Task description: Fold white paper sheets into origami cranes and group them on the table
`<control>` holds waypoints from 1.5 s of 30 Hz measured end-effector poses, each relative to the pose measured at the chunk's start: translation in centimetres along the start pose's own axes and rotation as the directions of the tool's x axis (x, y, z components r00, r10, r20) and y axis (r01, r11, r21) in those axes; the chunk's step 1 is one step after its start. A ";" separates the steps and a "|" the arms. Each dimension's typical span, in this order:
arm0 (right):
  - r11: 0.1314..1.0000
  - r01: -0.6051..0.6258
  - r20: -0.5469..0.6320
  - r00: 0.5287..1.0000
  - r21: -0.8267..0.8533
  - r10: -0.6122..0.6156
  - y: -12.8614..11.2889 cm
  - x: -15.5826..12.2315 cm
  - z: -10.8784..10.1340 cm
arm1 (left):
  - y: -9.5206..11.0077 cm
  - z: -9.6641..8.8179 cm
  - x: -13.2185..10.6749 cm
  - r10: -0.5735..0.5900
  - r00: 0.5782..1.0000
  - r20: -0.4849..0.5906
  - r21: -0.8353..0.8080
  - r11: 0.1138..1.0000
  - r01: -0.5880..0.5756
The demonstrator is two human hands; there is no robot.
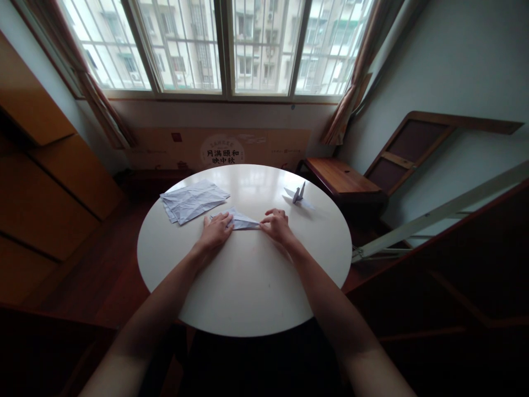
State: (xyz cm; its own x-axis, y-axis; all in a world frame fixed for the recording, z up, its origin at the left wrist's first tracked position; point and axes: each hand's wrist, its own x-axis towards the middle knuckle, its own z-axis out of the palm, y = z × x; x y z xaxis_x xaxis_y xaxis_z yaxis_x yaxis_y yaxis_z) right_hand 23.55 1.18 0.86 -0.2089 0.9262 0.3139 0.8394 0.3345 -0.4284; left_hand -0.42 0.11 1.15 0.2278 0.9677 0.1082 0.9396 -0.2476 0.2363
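On the round white desk (248, 286), the left hand (215, 231) lies flat on a pale folded paper piece (242, 221) — the right hand (276, 225) pinches its pointed tip. Uneven pressure could skew the crease. Beyond lie creased sheets (192, 201) and a finished paper crane (298, 194).

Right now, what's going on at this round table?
A person is folding paper. The left hand presses flat on one end of a folded paper piece, while the right hand pinches its pointed tip. A stack of creased sheets lies to the left on the white table, and a finished paper crane stands to the right.
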 end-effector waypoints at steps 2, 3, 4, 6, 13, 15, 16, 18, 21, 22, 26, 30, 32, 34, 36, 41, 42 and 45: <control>0.997 0.040 -0.118 0.993 0.068 -0.032 0.1 0.2 0.1 | -0.4 0.3 0.1 0.029 0.999 -0.038 0.000 1.000 -0.029; 0.990 0.083 -0.173 0.983 0.118 -0.062 0.2 0.4 0.2 | -0.5 0.5 0.2 0.047 0.997 -0.057 -0.002 0.999 -0.048; 0.975 0.139 -0.216 0.971 0.174 -0.100 0.2 0.5 0.3 | -0.6 0.6 0.2 0.070 0.995 -0.076 -0.010 0.997 -0.070; 0.924 0.261 -0.247 0.950 0.280 -0.194 0.2 0.7 0.6 | -0.8 1.0 0.3 0.125 0.987 -0.100 -0.042 0.991 -0.130; 0.870 0.257 -0.004 0.960 0.420 -0.281 0.2 0.5 1.7 | -0.6 1.3 0.3 0.289 0.954 -0.081 -0.180 0.937 -0.300; 0.901 0.204 0.073 0.966 0.382 -0.249 0.5 0.5 1.8 | -0.7 1.4 0.4 0.297 0.951 -0.088 -0.189 0.932 -0.309; 0.914 0.185 0.102 0.966 0.362 -0.236 0.6 0.6 1.7 | -0.7 1.4 0.5 0.296 0.950 -0.095 -0.190 0.932 -0.309; 0.930 0.161 0.131 0.968 0.331 -0.215 0.8 0.7 1.6 | -0.7 1.6 0.6 0.288 0.950 -0.121 -0.193 0.932 -0.307; 0.938 0.148 0.143 0.969 0.315 -0.201 0.9 0.8 1.5 | -0.5 1.7 0.6 0.291 0.940 -0.176 -0.215 0.921 -0.325; 0.938 0.144 0.145 0.969 0.314 -0.198 0.9 0.8 1.4 | -0.4 1.7 0.6 0.304 0.934 -0.187 -0.227 0.912 -0.342; 0.943 0.138 0.156 0.969 0.304 -0.192 0.8 0.7 1.3 | -0.1 1.4 0.4 0.407 0.896 -0.178 -0.273 0.854 -0.442; 0.942 0.134 0.166 0.967 0.307 -0.192 0.7 0.6 1.2 | 0.0 1.2 0.3 0.482 0.857 -0.183 -0.307 0.800 -0.516; 0.938 0.133 0.168 0.966 0.319 -0.194 0.7 0.5 1.2 | 0.0 1.3 0.4 0.485 0.853 -0.192 -0.323 0.790 -0.522; 0.935 0.142 0.156 0.967 0.324 -0.201 0.7 0.4 1.2 | 0.0 1.3 0.5 0.486 0.852 -0.196 -0.324 0.788 -0.524; 0.936 0.175 0.118 0.968 0.305 -0.220 0.7 0.3 1.3 | 0.0 1.4 0.6 0.493 0.846 -0.202 -0.308 0.788 -0.533; 0.931 0.281 0.078 0.949 0.232 -0.306 0.8 0.1 1.5 | -0.2 1.4 0.7 0.510 0.833 -0.212 -0.253 0.795 -0.551; 0.930 0.288 0.086 0.945 0.229 -0.314 0.9 0.1 1.5 | -0.1 1.3 0.7 0.510 0.833 -0.213 -0.252 0.795 -0.552; 0.929 0.290 0.087 0.945 0.229 -0.316 1.0 0.2 1.7 | 0.0 1.1 0.6 0.510 0.833 -0.217 -0.264 0.791 -0.553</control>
State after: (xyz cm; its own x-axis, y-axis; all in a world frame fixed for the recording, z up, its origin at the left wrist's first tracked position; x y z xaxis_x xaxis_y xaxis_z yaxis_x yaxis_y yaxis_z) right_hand 23.51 1.97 -0.95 -0.5068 0.7843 0.3579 0.6046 0.6193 -0.5010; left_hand -0.01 0.73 0.19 0.6132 0.6692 0.4196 0.5497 -0.7430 0.3818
